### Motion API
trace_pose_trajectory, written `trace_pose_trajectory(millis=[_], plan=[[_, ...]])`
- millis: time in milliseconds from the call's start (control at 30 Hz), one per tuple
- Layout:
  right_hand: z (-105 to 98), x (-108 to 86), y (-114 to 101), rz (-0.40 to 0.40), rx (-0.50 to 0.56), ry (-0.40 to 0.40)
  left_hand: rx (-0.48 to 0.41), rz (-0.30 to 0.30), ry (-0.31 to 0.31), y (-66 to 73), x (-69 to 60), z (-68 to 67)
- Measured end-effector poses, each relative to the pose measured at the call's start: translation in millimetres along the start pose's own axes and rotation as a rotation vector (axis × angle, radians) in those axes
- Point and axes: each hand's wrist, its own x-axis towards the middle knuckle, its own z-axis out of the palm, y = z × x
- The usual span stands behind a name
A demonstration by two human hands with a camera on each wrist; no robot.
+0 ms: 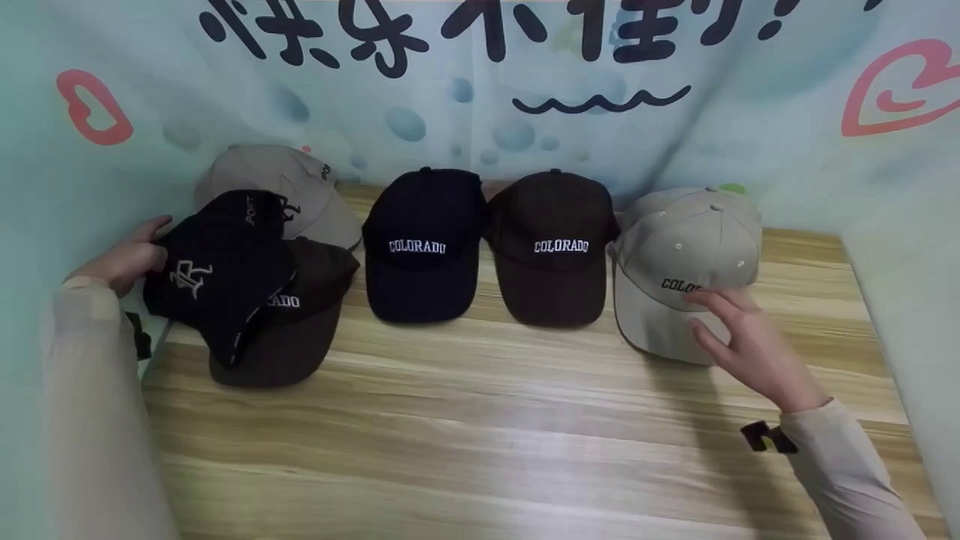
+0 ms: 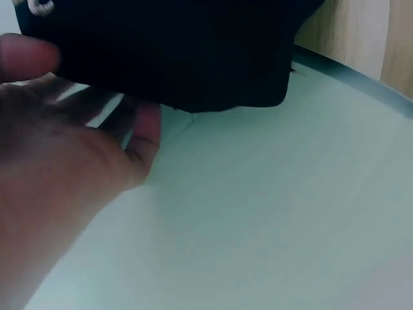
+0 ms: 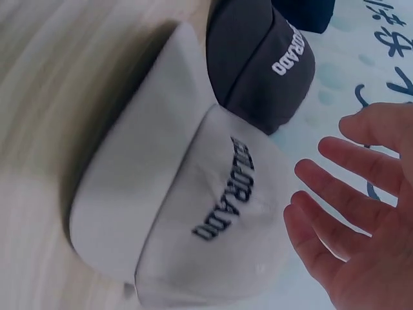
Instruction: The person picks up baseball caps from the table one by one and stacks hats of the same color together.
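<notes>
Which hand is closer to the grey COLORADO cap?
Right. The right hand is close to the front of the grey COLORADO cap; the left hand is off at the other end, holding the black R cap.

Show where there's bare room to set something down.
The tabletop is bare in front of the navy cap and middle brown cap. Crowded: left end, where the left hand holds a dark cap overlapping a gray cap and another brown cap.
</notes>
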Motion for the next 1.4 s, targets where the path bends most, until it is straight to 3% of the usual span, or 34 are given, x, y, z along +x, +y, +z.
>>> trace_pose_trajectory(millis=[200,333,467,667,833,1033,1100,1233,1400], plan=[[46,23.4,-21,-0.078,0.057,-0.07,-0.161,0.04,0.006,-7.3,3.1,4.0],[79,48.3,-46,-0.145,0.09,-0.182,-0.267,-0.007,-0.008,-8.2,10.5,9.2],[105,69.8,-74,-0.178,0.084,-0.318,-0.315,-0.056,-0.008,-5.5,17.4,14.5],[133,99.3,-102,-0.183,0.09,-0.441,-0.217,-0.062,0.029,2.4,13.8,13.4],[154,120.1,-116,-0.156,0.099,-0.526,-0.091,-0.006,0.091,9.8,5.0,9.3],[171,132.9,-124,-0.092,0.039,-0.612,0.077,0.059,0.16,20.0,-9.8,0.1],[174,136.0,-126,-0.077,0.027,-0.602,0.149,0.081,0.212,27.8,-14.9,-2.4],[177,139.0,-129,-0.049,0.022,-0.572,0.184,0.152,0.318,48.8,-24.2,-2.9],[181,138.0,-131,-0.04,0.022,-0.575,0.195,0.219,0.361,79.4,-39.0,-1.4]])
